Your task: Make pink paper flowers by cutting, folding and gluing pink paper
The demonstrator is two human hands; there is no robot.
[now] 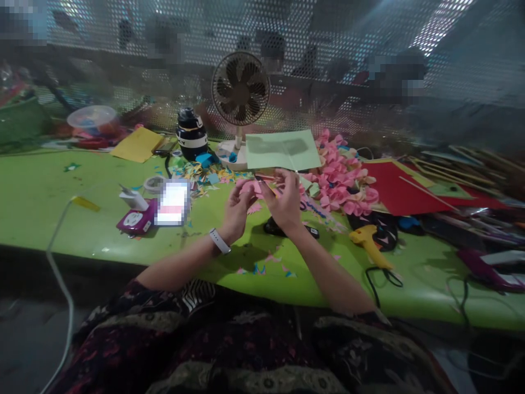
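Observation:
My left hand (pixel 237 212), with a white band on its wrist, pinches a small piece of pink paper (pixel 251 187) above the green table (pixel 164 249). Close by on the right, my right hand (pixel 286 201) has its fingers closed round a thin, pencil-like stick (pixel 266 177), whose tip comes near the paper. Its exact kind is too small to tell. Under my right forearm lies a dark object (pixel 273 226), partly hidden. Pink paper petals (pixel 338 178) are heaped beyond my right hand, and paper scraps (pixel 268 257) lie in front of me.
Behind my hands stand a fan (pixel 241 90), a dark jar (pixel 192 134) and a light green sheet (pixel 283 150). A lit phone (pixel 173 202) leans by a purple power strip (pixel 137 218) at left. On the right are a yellow glue gun (pixel 371 245) and red paper (pixel 400 189).

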